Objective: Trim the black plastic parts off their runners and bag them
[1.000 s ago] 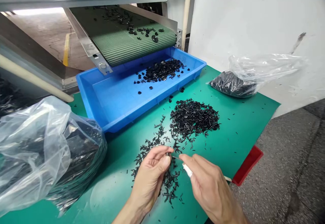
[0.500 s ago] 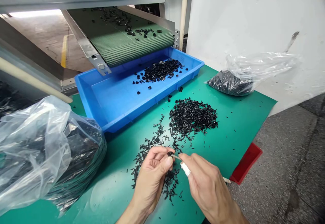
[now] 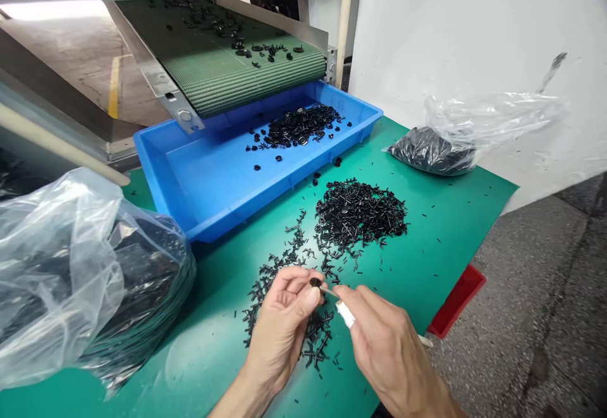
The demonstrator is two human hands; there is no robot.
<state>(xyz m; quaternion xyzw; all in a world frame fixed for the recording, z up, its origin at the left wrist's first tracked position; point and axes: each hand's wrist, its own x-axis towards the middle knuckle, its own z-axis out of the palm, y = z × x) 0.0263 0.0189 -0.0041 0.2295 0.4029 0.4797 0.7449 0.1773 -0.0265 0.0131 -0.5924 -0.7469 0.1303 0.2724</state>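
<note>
My left hand (image 3: 279,326) pinches a small round black plastic part (image 3: 315,282) between thumb and fingertips. From the right, my right hand (image 3: 389,342) grips a slim knife (image 3: 328,291), its thin pale tip touching or very close to that part. White wrapping (image 3: 345,314) shows by my right thumb; whether it is on the thumb or the handle I cannot tell. Under and behind my hands, cross-shaped black scraps (image 3: 315,351) are strewn over the green tabletop (image 3: 199,348). A larger heap of small black parts (image 3: 360,215) lies just beyond.
A blue tray (image 3: 213,200) holding black parts stands under the end of a green conveyor belt (image 3: 256,83). Clear plastic bags of black pieces sit at left (image 3: 137,279) and back right (image 3: 436,149). A red bin (image 3: 458,301) is below the table's right edge.
The view has shifted slightly. My left hand still pinches the black part, which looks slightly turned, and the knife stays against or near it.
</note>
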